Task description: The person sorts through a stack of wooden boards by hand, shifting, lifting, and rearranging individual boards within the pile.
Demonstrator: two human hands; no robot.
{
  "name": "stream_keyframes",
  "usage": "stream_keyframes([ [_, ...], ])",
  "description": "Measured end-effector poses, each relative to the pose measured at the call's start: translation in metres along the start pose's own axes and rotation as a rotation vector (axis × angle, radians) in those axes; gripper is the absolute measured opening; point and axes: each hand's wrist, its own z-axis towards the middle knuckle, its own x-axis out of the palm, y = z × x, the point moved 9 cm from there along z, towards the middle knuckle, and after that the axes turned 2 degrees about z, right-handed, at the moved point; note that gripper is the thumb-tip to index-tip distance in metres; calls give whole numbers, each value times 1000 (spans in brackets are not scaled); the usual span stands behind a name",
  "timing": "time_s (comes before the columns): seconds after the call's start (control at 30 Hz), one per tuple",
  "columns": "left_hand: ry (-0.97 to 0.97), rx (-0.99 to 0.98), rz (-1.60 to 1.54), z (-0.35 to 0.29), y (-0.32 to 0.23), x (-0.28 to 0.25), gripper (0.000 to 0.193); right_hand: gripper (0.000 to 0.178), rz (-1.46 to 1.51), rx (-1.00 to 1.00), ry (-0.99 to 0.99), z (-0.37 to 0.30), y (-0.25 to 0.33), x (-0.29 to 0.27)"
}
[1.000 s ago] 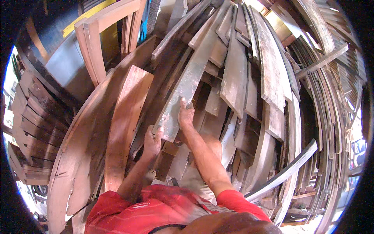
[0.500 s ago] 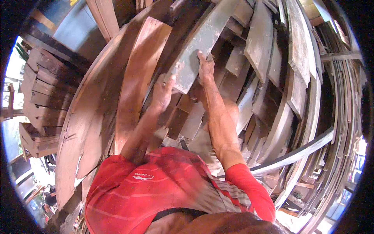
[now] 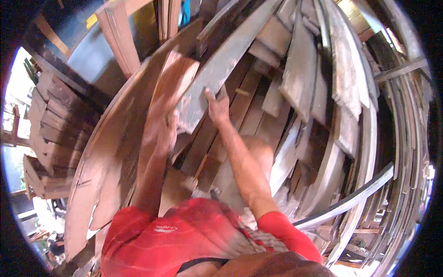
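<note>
A long grey-green wooden plank [image 3: 207, 83] with scuffed paint slants up and away from me, its near end lifted above the stack. My right hand [image 3: 218, 107] grips its right edge, thumb on the top face and fingers underneath. At the left edge near that end, my left hand [image 3: 170, 131] is closed on the same plank; it is somewhat blurred and its fingers are partly hidden. A reddish-brown board [image 3: 182, 67] lies under and left of the left forearm. The plank's far end runs off at the top.
Several weathered boards [image 3: 297, 69] lie overlapped on the right, and a tall stack of thin planks [image 3: 404, 129] stands beyond. Wide brown boards [image 3: 108, 152] curve along the left. A grey strip of wood [image 3: 353, 203] juts across at lower right. Stacked blocks [image 3: 60, 115] sit far left.
Both hands have shifted left with the grey-green plank, its near end swinging over toward the reddish-brown board. More brown boards show in the gap to its right. The view has also tilted slightly.
</note>
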Motion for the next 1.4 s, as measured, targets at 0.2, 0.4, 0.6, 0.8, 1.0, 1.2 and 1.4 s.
stream_keyframes([
  [0.2, 83, 197, -157, 6, 77, 21, 55, 68, -55, 68, -211, -19, 1, -18],
  [0.4, 51, -82, -529, -40, 59, 74, 40, 66, 8, 176, -170, -23, 1, -38],
  [0.6, 80, -92, -486, -29, 87, 107, 42, 62, -37, 132, -202, -4, 3, -67],
  [0.8, 4, 25, -402, 57, 47, 139, 52, 57, -129, 71, -201, 98, 13, -72],
  [1.0, 343, 33, -860, 167, -58, 264, 47, 55, -320, -60, -281, 299, 30, -158],
  [1.2, 324, -89, -795, 313, -16, 294, 52, 69, -768, -126, -262, 286, 78, -93],
  [1.4, 201, -119, -801, 323, -67, 334, 57, 57, -855, -223, -95, 145, 178, -71],
])
